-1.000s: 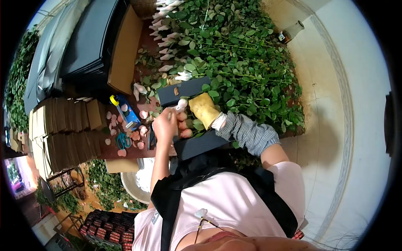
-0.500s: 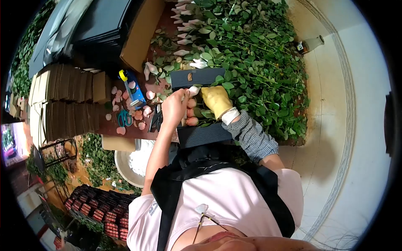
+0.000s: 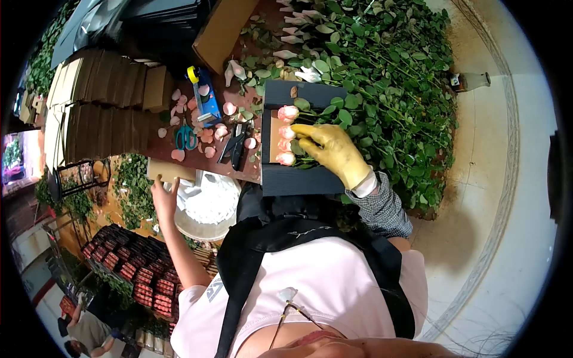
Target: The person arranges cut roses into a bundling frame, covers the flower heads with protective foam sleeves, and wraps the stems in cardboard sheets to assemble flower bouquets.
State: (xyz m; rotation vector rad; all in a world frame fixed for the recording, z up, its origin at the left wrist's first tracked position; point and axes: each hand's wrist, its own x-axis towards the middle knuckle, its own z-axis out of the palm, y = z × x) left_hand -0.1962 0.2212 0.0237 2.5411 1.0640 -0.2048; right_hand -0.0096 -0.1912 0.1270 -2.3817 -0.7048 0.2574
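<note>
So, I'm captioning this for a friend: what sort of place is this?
Probably a rose-packing workshop: pink roses lie in black corrugated wrapping, beside heaped leafy stems and stacked cardboard.

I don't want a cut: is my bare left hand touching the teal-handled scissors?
Apart. The head view plainly shows dark red tabletop between the bare left hand and the teal-handled scissors.

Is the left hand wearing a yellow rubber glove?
No, the left hand is bare, while the right hand wears the yellow rubber glove.
</note>
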